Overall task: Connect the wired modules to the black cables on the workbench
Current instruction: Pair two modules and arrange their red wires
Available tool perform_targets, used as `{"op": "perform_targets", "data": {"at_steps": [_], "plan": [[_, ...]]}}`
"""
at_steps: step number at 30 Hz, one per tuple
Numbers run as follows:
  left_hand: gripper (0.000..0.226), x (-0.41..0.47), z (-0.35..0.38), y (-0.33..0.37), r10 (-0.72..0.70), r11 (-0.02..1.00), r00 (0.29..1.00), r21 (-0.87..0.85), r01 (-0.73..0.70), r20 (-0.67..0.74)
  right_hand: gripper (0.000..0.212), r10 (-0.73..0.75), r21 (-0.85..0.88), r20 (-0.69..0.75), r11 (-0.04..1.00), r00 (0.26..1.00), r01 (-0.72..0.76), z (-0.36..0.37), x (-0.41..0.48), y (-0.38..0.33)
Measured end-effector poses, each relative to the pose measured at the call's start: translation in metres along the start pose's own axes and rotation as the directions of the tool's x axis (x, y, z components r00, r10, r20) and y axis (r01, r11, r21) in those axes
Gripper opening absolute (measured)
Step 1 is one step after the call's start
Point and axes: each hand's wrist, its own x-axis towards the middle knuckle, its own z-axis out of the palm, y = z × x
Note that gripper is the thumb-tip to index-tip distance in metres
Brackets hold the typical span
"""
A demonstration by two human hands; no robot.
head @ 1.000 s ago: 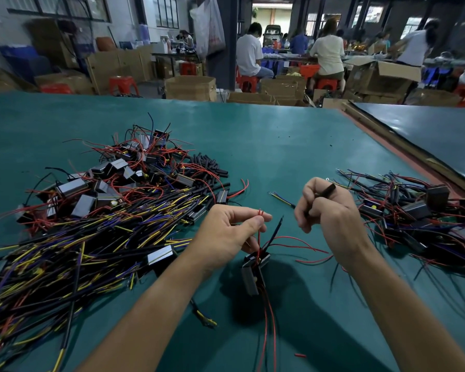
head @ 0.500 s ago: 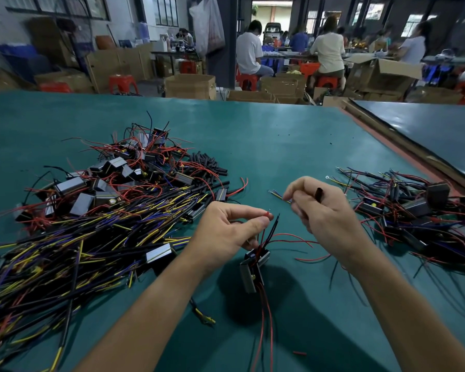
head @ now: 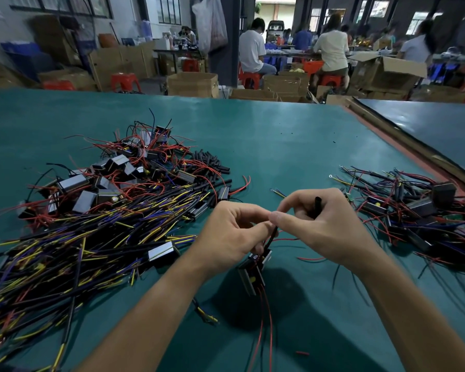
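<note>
Pinching thumb to forefinger, the left hand point(head: 231, 232) holds the thin red and black leads point(head: 272, 236) of a boxy module point(head: 253, 272) dangling near the bench's point(head: 279, 146) front edge. The right hand point(head: 325, 226) is curled round a smooth black cable point(head: 318, 204), its fingertips meeting the left's.

Dim, soft light casts gentle shadows; background blurred, wide-angle bending toward the edges.
</note>
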Motion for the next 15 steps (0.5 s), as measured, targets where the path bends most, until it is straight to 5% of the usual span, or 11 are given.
{"op": "perform_targets", "data": {"at_steps": [3,15], "plan": [[0.006,-0.0001,-0.0001,-0.0014,0.015,1.000,1.000,-0.008,-0.015,-0.021,0.015,0.025,-0.002,0.017,1.000,1.000,-0.025,0.0000,0.0003,0.0027],[0.016,0.0022,-0.0023,-0.0028,-0.036,0.996,0.999,-0.088,0.035,-0.007,0.017,-0.002,-0.014,0.045,1.000,0.999,0.003,-0.0023,0.0011,0.0061]]}}
